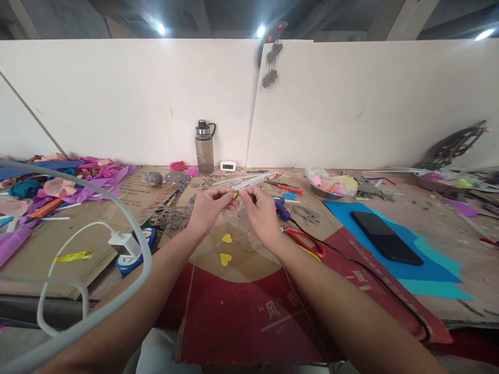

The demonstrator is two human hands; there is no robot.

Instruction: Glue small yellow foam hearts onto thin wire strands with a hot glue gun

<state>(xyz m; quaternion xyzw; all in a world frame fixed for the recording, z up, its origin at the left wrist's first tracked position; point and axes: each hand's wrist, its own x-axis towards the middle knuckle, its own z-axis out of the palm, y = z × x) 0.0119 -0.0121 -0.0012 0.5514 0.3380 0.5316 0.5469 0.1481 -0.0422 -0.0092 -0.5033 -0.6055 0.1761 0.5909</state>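
Note:
My left hand (213, 206) and my right hand (260, 212) meet over the cardboard. Between the left thumb and finger sits a small yellow and dark piece (235, 195), mostly covered by the fingertips. The right fingers are pinched close beside it; what they grip is hidden. Two yellow paper hearts (226, 259) lie on the cardboard (249, 317) below my hands. Just right of my right hand are a blue glue gun (282, 209) and red-handled scissors (306, 242). Grey cord (171, 218) lies tangled to the left.
A white cable (146, 249) loops across the left foreground near a charger plug (123, 244) and a blue tape measure (138, 252). A bottle (205, 150) stands by the white board. The phone (384, 236) rests on blue sheets; coloured scraps (74, 182) heap at left.

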